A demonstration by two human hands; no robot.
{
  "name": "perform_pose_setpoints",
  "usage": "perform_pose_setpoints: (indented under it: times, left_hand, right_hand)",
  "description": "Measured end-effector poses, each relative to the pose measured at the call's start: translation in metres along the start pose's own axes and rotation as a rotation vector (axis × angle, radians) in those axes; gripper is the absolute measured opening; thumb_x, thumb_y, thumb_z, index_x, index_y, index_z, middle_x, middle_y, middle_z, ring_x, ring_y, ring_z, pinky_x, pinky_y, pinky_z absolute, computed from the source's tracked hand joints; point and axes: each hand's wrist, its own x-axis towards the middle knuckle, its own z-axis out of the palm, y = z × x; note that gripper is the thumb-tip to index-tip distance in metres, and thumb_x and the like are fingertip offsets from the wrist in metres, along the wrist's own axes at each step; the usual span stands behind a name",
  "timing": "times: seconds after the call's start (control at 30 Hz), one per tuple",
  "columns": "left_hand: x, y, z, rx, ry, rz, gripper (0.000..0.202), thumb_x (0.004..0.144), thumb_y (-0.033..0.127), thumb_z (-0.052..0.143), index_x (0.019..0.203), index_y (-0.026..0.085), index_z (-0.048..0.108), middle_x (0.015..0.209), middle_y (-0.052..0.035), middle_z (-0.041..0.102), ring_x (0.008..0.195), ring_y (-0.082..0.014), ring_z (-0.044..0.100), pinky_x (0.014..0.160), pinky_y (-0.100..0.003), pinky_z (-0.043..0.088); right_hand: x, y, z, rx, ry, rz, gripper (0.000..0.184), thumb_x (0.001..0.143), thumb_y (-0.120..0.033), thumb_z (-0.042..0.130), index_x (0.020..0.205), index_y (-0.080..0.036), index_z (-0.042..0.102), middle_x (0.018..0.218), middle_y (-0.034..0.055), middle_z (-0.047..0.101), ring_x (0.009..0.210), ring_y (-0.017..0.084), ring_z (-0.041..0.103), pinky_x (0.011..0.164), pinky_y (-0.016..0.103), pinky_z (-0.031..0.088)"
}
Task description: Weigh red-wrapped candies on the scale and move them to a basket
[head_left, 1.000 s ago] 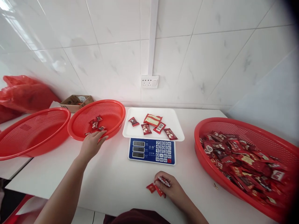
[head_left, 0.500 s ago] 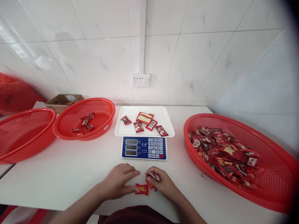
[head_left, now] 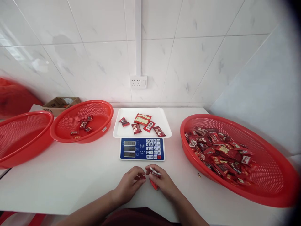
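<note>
You grip red packets (head_left: pixel 154 184) in your right hand (head_left: pixel 165 184), left hand (head_left: pixel 129 185) curled on another, mostly hidden; five lie on the weighing tray (head_left: pixel 162 116), a heap (head_left: pixel 221 153) remaining in the large basket (head_left: pixel 275 171).

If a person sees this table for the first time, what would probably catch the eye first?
Probably the large red basket at the right, heaped with wrapped packets. Then the blue-fronted scale in the middle, with five packets lying on its white tray. Nearer the viewer, the right hand holds small packets.
</note>
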Motion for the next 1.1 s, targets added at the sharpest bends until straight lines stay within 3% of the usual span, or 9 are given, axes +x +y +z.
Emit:
perform_pose_setpoints:
  times: [0.13, 0.2, 0.3, 0.47, 0.53, 0.63, 0.73, 0.9, 1.1]
  left_hand:
    - [0.003, 0.004, 0.009, -0.336, 0.153, -0.162, 0.013, 0.08, 0.026, 0.058, 0.085, 0.018, 0.048, 0.08, -0.0008, 0.055, 0.077, -0.0144, 0.056, 0.066, -0.024, 0.048]
    - [0.005, 0.003, 0.014, -0.36, 0.175, -0.164, 0.013, 0.079, 0.024, 0.058, 0.085, 0.018, 0.048, 0.08, -0.0003, 0.053, 0.076, -0.014, 0.055, 0.065, -0.024, 0.047]
    - [0.006, 0.002, 0.017, -0.174, 0.163, -0.097, 0.005, 0.081, 0.02, 0.052, 0.086, 0.019, 0.052, 0.086, -0.0018, 0.054, 0.079, -0.0145, 0.055, 0.068, -0.025, 0.047]
    - [-0.001, 0.004, 0.003, 0.185, -0.017, 0.023, 0.016, 0.084, 0.015, 0.044, 0.094, 0.02, 0.056, 0.09, -0.0023, 0.058, 0.081, -0.0148, 0.055, 0.074, -0.027, 0.045]
    - [-0.005, 0.005, -0.005, 0.303, -0.152, 0.029, 0.017, 0.08, 0.021, 0.054, 0.097, 0.02, 0.056, 0.091, -0.0028, 0.061, 0.083, -0.0177, 0.056, 0.076, -0.029, 0.045]
    - [-0.011, 0.007, -0.014, 0.47, -0.329, 0.061, 0.047, 0.066, 0.035, 0.074, 0.105, 0.018, 0.054, 0.099, -0.0067, 0.062, 0.089, -0.024, 0.056, 0.079, -0.035, 0.045]
    - [-0.014, 0.006, -0.016, 0.543, -0.38, 0.06, 0.047, 0.069, 0.03, 0.071, 0.11, 0.017, 0.052, 0.1, -0.0077, 0.061, 0.089, -0.0242, 0.055, 0.079, -0.035, 0.045]
    - [-0.013, 0.001, -0.012, 0.383, -0.258, -0.009, 0.031, 0.076, 0.014, 0.056, 0.106, 0.023, 0.055, 0.101, -0.004, 0.06, 0.094, -0.0197, 0.055, 0.082, -0.031, 0.044]
    - [-0.007, 0.004, -0.007, 0.101, -0.052, -0.153, 0.017, 0.073, 0.017, 0.059, 0.09, 0.02, 0.056, 0.094, -0.0015, 0.061, 0.086, -0.0171, 0.055, 0.078, -0.028, 0.044]
  right_hand:
    - [0.0, -0.004, 0.003, -0.139, -0.048, -0.081, 0.033, 0.078, -0.039, 0.063, 0.105, -0.02, 0.06, 0.103, 0.0064, 0.063, 0.096, 0.022, 0.058, 0.084, 0.035, 0.045]
    - [0.0, -0.003, 0.005, -0.159, -0.047, -0.077, 0.031, 0.078, -0.035, 0.063, 0.104, -0.02, 0.06, 0.104, 0.0062, 0.063, 0.098, 0.022, 0.058, 0.087, 0.036, 0.045]
    - [0.0, 0.0, 0.007, -0.19, 0.0, -0.059, 0.027, 0.076, -0.032, 0.065, 0.099, -0.019, 0.058, 0.096, 0.0042, 0.063, 0.088, 0.02, 0.059, 0.08, 0.034, 0.047]
    - [-0.002, -0.004, 0.008, -0.216, 0.015, -0.051, 0.027, 0.076, -0.033, 0.063, 0.099, -0.019, 0.057, 0.098, 0.0053, 0.064, 0.092, 0.022, 0.059, 0.084, 0.036, 0.046]
    - [-0.002, -0.007, 0.007, -0.243, 0.031, -0.039, 0.03, 0.077, -0.036, 0.061, 0.101, -0.019, 0.057, 0.101, 0.0064, 0.063, 0.094, 0.022, 0.058, 0.085, 0.037, 0.046]
    - [-0.002, -0.009, 0.006, -0.277, 0.038, -0.006, 0.03, 0.078, -0.037, 0.06, 0.101, -0.019, 0.058, 0.102, 0.0069, 0.063, 0.092, 0.022, 0.059, 0.084, 0.036, 0.047]
    - [-0.002, -0.008, 0.007, -0.279, 0.031, 0.007, 0.028, 0.078, -0.035, 0.06, 0.1, -0.019, 0.059, 0.101, 0.006, 0.063, 0.09, 0.021, 0.06, 0.083, 0.035, 0.047]
    - [-0.003, -0.008, 0.009, -0.287, -0.001, -0.01, 0.025, 0.077, -0.03, 0.061, 0.1, -0.02, 0.061, 0.102, 0.0053, 0.065, 0.095, 0.023, 0.059, 0.087, 0.036, 0.046]
    - [-0.006, -0.013, 0.012, -0.235, -0.087, -0.054, 0.039, 0.074, -0.033, 0.067, 0.11, -0.021, 0.062, 0.111, 0.007, 0.064, 0.102, 0.027, 0.058, 0.092, 0.041, 0.044]
